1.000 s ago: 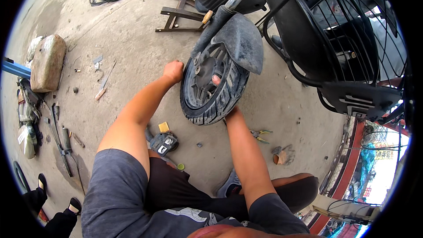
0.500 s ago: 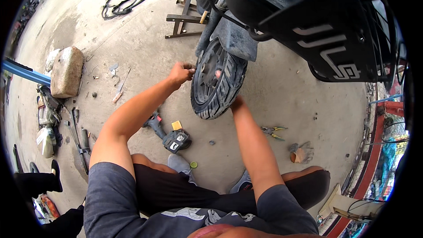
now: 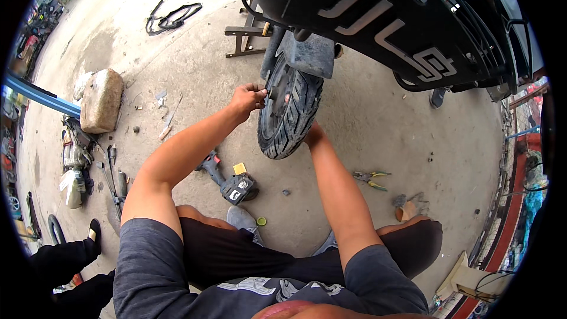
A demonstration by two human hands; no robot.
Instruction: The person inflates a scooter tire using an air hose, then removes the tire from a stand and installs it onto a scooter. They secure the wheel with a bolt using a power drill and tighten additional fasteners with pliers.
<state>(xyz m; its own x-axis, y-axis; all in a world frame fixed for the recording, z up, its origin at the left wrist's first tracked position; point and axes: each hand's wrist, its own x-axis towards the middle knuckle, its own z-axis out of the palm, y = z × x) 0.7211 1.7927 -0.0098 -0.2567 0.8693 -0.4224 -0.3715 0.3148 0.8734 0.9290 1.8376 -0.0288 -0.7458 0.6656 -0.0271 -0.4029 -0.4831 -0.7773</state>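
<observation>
"Head view: where's the wheel [image 3: 297,112]?"

"Twelve o'clock, under the mudguard [image 3: 310,55]."

"What's nearest it?"

"Left hand [image 3: 248,99] at its nine o'clock, fingers curled together; whether they clamp anything, I can't tell. Right hand [image 3: 315,134] at its four, fingers hidden, so I can't tell. Power tool [image 3: 229,183] lies at the view's eight."

Ahead of the lap [image 3: 254,260], the left arm [image 3: 189,142] is bending at the elbow, and the left hand [image 3: 250,99] is curling its fingers. The right arm [image 3: 339,192] is slanting inward, nearly straight, the right hand [image 3: 315,132] mostly hiding from view.
</observation>
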